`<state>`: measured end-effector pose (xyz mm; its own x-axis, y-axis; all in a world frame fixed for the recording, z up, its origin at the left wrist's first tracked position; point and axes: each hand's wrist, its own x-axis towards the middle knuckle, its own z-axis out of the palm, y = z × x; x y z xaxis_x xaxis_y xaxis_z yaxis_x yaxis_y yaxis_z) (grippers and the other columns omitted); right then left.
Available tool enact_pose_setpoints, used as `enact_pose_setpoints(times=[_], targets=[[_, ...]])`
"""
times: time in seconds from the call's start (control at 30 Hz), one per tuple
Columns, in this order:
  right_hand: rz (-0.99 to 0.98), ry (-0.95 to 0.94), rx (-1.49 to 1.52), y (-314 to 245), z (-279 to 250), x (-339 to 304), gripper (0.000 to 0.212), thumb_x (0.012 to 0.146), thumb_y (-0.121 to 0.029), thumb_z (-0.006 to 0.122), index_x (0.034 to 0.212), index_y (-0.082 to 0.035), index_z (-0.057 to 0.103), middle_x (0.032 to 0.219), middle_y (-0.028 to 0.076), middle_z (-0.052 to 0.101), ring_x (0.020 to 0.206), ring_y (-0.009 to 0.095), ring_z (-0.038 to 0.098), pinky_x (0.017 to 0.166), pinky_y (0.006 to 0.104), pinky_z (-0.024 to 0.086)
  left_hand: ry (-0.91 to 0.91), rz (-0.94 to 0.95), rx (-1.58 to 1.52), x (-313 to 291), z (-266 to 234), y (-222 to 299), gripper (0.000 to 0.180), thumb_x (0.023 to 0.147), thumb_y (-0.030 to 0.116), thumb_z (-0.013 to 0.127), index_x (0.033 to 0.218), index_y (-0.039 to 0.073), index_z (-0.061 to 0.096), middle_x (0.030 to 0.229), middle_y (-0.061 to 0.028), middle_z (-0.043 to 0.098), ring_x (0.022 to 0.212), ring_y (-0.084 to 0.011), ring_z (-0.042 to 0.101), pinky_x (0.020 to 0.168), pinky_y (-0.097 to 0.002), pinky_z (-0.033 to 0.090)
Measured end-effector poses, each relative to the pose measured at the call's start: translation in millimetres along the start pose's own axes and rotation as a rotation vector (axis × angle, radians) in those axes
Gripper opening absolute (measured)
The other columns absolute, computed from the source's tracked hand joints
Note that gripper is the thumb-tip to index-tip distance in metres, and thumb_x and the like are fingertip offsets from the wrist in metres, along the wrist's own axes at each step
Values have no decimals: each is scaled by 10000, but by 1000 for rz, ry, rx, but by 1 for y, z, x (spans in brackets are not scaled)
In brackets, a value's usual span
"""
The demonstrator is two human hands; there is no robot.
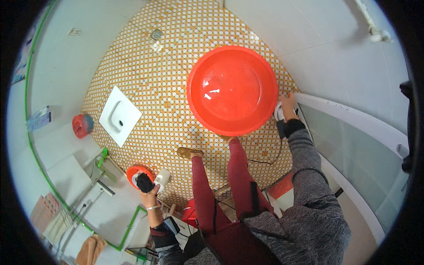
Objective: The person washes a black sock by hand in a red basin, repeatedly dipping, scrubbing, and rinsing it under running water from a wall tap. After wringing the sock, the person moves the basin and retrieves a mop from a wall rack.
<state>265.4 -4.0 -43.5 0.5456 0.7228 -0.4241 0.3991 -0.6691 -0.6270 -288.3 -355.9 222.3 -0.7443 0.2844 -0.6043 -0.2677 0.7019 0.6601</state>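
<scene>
My right hand point(289, 107) reaches forward beside the door frame, its fingers around a white rounded object point(278, 111). A dark part hangs below that object; its kind is unclear. Down at the left, my left hand point(150, 194) grips a dark, soft-looking bundle point(144, 182), possibly cloth. Close by that hand are a cream cylindrical container point(162, 179) and a small red basin point(133, 170), partly covered by the bundle. A large red tub point(194, 108) lies on the floor in front of my feet, with shiny reflections inside.
A white squat toilet point(132, 115) is set in the tiled floor at left, with a red bucket point(80, 126) beyond it. A floor drain point(156, 34) lies far ahead. The white door point(353, 117) stands along my right side. A dark cord point(259, 161) trails near my feet.
</scene>
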Motion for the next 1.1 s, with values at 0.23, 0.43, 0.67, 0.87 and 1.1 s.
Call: enact_pose_setpoints(times=[0.23, 0.43, 0.67, 0.87, 1.1], targets=[[-841, 560, 222, -238, -212, -13, 498, 868, -281, 627, 1230, 24, 474, 1030, 120, 501, 909, 229, 465, 835, 351, 410, -87, 120, -191, -46, -25, 33, 530, 573, -80, 758, 1058, 45, 586, 872, 7, 606, 769, -131, 575, 698, -277, 477], [-931, 588, -179, -392, -301, -45, 623, 891, -481, 498, 1266, 15, 461, 1179, 227, 559, 1111, 355, 518, 896, 426, 418, -30, 106, -217, -76, -80, 30, 537, 592, -60, 753, 1093, 67, 606, 836, 32, 585, 650, -86, 526, 552, -226, 436], [-701, 561, -579, -408, -304, 42, 750, 821, -654, 430, 1018, 39, 637, 1019, 248, 629, 980, 415, 582, 843, 479, 443, 99, 212, -261, -109, -148, 5, 415, 596, 14, 798, 971, 22, 621, 845, -1, 617, 668, -96, 551, 573, -249, 462], [-752, 377, -720, -415, -321, 127, 655, 832, -556, 503, 842, 87, 631, 863, 282, 628, 834, 442, 592, 714, 502, 441, 200, 92, -400, -172, -199, -30, 324, 585, -31, 778, 833, 47, 584, 646, -14, 556, 491, -128, 502, 454, -261, 402], [-976, 240, -794, -416, -325, 124, 503, 824, -451, 521, 886, 23, 677, 800, 225, 657, 770, 378, 623, 670, 460, 461, 505, -55, -552, -248, -227, -94, 271, 582, 22, 813, 626, 61, 548, 544, -25, 551, 406, -109, 485, 383, -255, 367]])
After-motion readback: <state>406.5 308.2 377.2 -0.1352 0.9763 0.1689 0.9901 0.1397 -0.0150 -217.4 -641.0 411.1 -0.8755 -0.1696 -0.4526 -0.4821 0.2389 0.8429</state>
